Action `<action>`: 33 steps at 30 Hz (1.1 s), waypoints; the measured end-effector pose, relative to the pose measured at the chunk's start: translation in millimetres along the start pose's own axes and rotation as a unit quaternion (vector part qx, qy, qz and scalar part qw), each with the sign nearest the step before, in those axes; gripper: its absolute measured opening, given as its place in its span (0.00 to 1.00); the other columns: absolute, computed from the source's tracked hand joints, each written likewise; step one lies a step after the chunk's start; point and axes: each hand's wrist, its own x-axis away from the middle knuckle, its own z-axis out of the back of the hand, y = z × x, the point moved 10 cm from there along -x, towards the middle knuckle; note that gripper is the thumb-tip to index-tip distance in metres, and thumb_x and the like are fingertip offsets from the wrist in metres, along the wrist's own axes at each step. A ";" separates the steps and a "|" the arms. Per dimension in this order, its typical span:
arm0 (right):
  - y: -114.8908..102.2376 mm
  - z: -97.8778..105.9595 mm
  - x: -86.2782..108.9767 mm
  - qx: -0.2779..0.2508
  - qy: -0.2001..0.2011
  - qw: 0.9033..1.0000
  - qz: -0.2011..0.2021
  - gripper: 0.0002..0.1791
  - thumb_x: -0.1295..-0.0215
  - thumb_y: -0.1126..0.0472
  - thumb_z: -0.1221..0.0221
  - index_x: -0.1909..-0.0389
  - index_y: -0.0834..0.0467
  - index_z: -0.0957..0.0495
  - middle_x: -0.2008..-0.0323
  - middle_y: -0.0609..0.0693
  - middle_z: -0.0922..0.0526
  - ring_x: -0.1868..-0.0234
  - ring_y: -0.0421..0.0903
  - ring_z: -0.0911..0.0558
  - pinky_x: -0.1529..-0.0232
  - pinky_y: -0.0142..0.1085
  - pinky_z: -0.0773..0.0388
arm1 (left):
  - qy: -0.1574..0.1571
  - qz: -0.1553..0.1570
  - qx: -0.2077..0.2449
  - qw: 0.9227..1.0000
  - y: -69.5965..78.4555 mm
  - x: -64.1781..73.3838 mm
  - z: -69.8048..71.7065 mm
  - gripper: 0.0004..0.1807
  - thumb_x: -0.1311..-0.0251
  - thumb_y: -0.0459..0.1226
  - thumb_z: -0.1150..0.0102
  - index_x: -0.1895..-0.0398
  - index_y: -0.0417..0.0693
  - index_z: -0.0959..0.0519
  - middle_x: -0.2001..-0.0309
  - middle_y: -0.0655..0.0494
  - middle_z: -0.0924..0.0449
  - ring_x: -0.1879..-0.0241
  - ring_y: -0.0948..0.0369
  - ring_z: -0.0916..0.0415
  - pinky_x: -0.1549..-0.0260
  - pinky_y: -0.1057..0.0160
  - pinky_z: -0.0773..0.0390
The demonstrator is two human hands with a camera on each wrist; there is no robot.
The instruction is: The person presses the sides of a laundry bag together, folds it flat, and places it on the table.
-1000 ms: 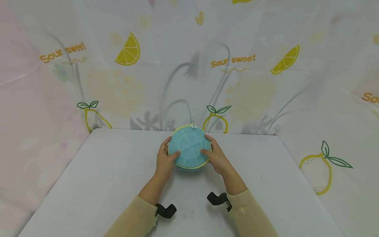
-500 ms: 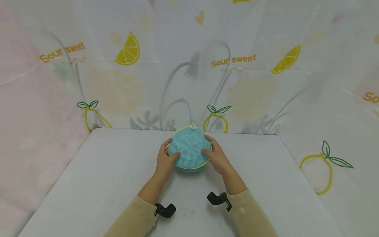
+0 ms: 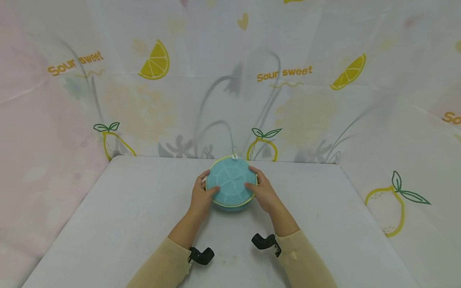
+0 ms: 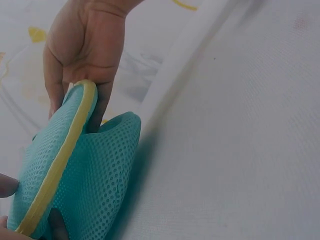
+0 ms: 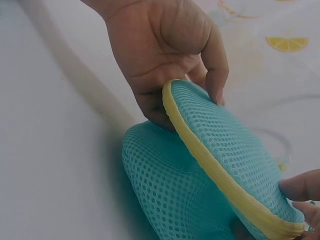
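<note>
A round turquoise mesh laundry bag (image 3: 231,181) with a yellow zipper rim is between my hands in the head view, its flat top tilted toward me. My left hand (image 3: 200,197) grips its left edge, thumb over the mesh top and fingers behind the rim. On the opposite edge my right hand (image 3: 266,195) holds it the same way. The yellow zipper (image 4: 64,155) runs round the top in the left wrist view, with the softer mesh body bulging below. A small white tag (image 3: 234,156) sits at the far rim. Whether the bag's underside touches the table cannot be told.
A white table (image 3: 144,208) spreads under the hands. Behind it hangs a pale curtain (image 3: 201,48) printed with lemons and lettering. Black curved mounts (image 3: 202,256) stick out from both sleeve cuffs.
The bag has come slightly down and toward me, its far rim and tag a little lower in the head view. Both hands keep their grip and barely shift.
</note>
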 end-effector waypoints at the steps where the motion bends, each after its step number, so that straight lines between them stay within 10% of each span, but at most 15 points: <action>1: 1.3 0.3 -0.4 -0.001 0.001 1.000 -0.002 0.38 0.29 0.71 0.44 0.23 0.53 0.46 0.22 0.62 0.51 0.24 0.59 0.44 0.29 0.54 0.41 | 0.002 0.003 -0.001 1.000 -1.0 -0.2 0.5 0.41 0.38 0.20 0.43 0.24 0.47 0.44 0.34 0.37 0.33 0.34 0.45 0.31 0.34 0.50 0.33; 25: 21.9 4.0 -8.1 0.005 0.013 0.999 -0.030 0.37 0.31 0.71 0.42 0.23 0.56 0.43 0.25 0.66 0.46 0.26 0.61 0.41 0.29 0.53 0.39 | -0.016 0.035 -0.034 0.999 -15.7 -5.4 1.1 0.41 0.36 0.22 0.43 0.23 0.47 0.46 0.31 0.36 0.36 0.32 0.45 0.35 0.32 0.50 0.35; 33: 21.2 7.1 -7.2 0.031 0.027 0.999 -0.031 0.37 0.32 0.72 0.41 0.24 0.58 0.42 0.24 0.65 0.45 0.25 0.61 0.42 0.28 0.53 0.42 | -0.020 0.026 -0.111 0.993 -13.4 -5.5 3.6 0.40 0.36 0.25 0.41 0.23 0.47 0.45 0.23 0.38 0.48 0.25 0.46 0.47 0.29 0.50 0.41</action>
